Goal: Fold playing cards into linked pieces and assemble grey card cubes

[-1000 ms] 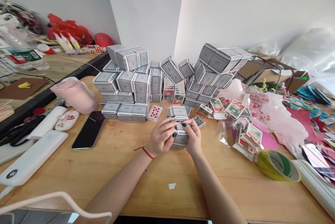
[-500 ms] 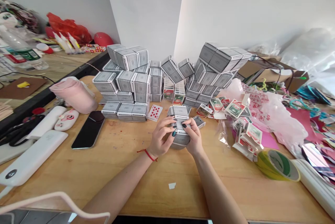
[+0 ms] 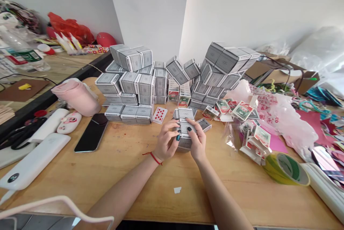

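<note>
Both my hands close around a block folded from grey patterned playing cards [image 3: 185, 143] at the middle of the wooden table. My left hand [image 3: 168, 139] grips its left side, thumb and fingers bent against it. On the right side, my right hand [image 3: 198, 140] holds it with the thumb lying on top. My fingers cover part of the block. A loose ten of diamonds [image 3: 160, 115] lies face up just beyond my left hand. An opened card box [image 3: 204, 125] lies beyond my right hand.
Stacked card blocks [image 3: 129, 113] rise at the back left, and another stack [image 3: 215, 79] leans at the back right. Torn card boxes [image 3: 256, 140] and yellow-green tape [image 3: 286, 169] are right. A phone [image 3: 91, 133] and white power bank [image 3: 34, 160] lie left.
My right thumb and fingers have shifted slightly up and over the top of the card block. My left hand keeps nearly the same hold.
</note>
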A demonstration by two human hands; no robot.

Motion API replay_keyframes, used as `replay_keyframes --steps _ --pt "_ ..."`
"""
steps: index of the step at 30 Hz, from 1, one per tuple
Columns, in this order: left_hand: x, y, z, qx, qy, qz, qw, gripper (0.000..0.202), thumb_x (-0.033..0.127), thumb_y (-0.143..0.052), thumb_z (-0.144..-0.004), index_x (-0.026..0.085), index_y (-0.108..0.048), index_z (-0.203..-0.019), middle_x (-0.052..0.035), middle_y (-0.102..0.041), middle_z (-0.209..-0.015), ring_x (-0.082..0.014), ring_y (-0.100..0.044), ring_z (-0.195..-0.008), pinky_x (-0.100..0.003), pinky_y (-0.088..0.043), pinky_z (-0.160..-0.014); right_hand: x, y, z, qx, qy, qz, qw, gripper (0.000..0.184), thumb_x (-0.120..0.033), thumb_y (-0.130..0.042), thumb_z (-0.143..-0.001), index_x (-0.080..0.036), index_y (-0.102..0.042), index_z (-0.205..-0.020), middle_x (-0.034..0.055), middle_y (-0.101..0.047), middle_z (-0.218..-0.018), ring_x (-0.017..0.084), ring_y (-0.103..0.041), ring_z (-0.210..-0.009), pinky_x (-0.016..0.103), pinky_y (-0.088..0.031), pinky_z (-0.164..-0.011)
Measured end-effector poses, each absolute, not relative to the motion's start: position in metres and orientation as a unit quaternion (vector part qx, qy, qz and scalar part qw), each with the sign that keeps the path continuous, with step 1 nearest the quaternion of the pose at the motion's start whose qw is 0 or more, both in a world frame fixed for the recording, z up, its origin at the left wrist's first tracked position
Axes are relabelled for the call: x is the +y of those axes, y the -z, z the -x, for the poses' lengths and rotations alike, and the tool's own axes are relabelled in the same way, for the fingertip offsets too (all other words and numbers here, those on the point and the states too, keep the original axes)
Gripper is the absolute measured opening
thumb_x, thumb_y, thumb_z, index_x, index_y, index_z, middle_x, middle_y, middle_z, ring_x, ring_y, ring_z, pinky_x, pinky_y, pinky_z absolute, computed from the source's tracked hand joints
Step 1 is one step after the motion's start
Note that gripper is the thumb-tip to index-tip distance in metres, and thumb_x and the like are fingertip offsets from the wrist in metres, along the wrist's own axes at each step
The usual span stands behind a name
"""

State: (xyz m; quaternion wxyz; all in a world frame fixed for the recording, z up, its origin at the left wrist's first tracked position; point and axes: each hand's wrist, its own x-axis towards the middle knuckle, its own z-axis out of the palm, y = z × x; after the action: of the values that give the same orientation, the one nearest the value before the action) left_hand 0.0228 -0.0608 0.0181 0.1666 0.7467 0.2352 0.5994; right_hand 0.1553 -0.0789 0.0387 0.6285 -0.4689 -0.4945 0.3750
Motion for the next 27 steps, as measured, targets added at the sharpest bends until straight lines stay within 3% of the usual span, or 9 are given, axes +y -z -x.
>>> replay_keyframes --steps 5,12,16,19,22,24,27 --pt "-0.061 -0.015 -0.022 0.229 -0.596 -0.749 0.175 0.018 0.012 -0.043 -0.083 0.021 -0.047 -0.098 -0.0083 -0.046 -0.112 -0.0247 -0.047 -0.115 -0.051 -0.042 -0.093 -0.079 -0.033 -0.159 -0.455 -0.424 0.442 0.646 0.014 -0.025 -0.056 -0.069 -0.022 -0.064 -0.080 0.0002 -0.058 -0.075 0.016 -0.047 -0.067 0.028 -0.035 -0.064" --pt "-0.062 -0.014 -0.022 0.223 -0.608 -0.733 0.210 0.013 0.016 -0.044 -0.084 0.019 -0.049 -0.096 -0.0102 -0.046 -0.117 -0.0252 -0.046 -0.116 -0.052 -0.042 -0.094 -0.076 -0.032 -0.158 -0.418 -0.478 0.411 0.654 0.006 -0.024 -0.056 -0.065 -0.021 -0.057 -0.070 -0.0012 -0.051 -0.068 0.014 -0.043 -0.062 0.026 -0.033 -0.058" --pt "-0.062 -0.012 -0.022 0.227 -0.613 -0.725 0.216 0.012 0.017 -0.043 -0.085 0.019 -0.049 -0.095 -0.0103 -0.047 -0.120 -0.0253 -0.045 -0.118 -0.052 -0.041 -0.095 -0.077 -0.034 -0.156 -0.398 -0.509 0.400 0.650 0.017 -0.024 -0.055 -0.066 -0.022 -0.055 -0.083 -0.0013 -0.055 -0.076 0.014 -0.047 -0.064 0.025 -0.037 -0.058" --pt "-0.062 -0.013 -0.022 0.239 -0.616 -0.721 0.212 0.011 0.015 -0.044 -0.085 0.019 -0.051 -0.093 -0.0095 -0.049 -0.118 -0.0246 -0.045 -0.119 -0.051 -0.041 -0.095 -0.077 -0.037 -0.153 -0.385 -0.502 0.409 0.657 0.034 -0.028 -0.057 -0.072 -0.024 -0.054 -0.105 0.0011 -0.060 -0.100 0.017 -0.055 -0.086 0.028 -0.043 -0.074" --pt "-0.062 -0.014 -0.022 0.251 -0.616 -0.716 0.210 0.013 0.012 -0.047 -0.083 0.019 -0.051 -0.093 -0.0092 -0.050 -0.116 -0.0239 -0.046 -0.117 -0.051 -0.042 -0.096 -0.075 -0.039 -0.149 -0.335 -0.499 0.425 0.677 0.056 -0.032 -0.059 -0.075 -0.028 -0.041 -0.128 0.0024 -0.054 -0.123 0.019 -0.051 -0.109 0.034 -0.040 -0.092" --pt "-0.063 -0.015 -0.023 0.255 -0.617 -0.713 0.211 0.014 0.011 -0.047 -0.082 0.019 -0.052 -0.094 -0.0094 -0.050 -0.115 -0.0237 -0.046 -0.117 -0.050 -0.042 -0.095 -0.074 -0.041 -0.148 -0.311 -0.517 0.425 0.675 0.063 -0.033 -0.061 -0.074 -0.027 -0.038 -0.132 0.0037 -0.054 -0.126 0.021 -0.051 -0.113 0.037 -0.039 -0.095" --pt "-0.063 -0.017 -0.024 0.258 -0.619 -0.711 0.213 0.015 0.011 -0.048 -0.082 0.018 -0.052 -0.094 -0.0097 -0.050 -0.115 -0.0233 -0.047 -0.116 -0.049 -0.043 -0.095 -0.073 -0.044 -0.149 -0.316 -0.551 0.402 0.660 0.059 -0.031 -0.063 -0.073 -0.024 -0.045 -0.128 0.0047 -0.059 -0.121 0.023 -0.055 -0.109 0.039 -0.041 -0.094"
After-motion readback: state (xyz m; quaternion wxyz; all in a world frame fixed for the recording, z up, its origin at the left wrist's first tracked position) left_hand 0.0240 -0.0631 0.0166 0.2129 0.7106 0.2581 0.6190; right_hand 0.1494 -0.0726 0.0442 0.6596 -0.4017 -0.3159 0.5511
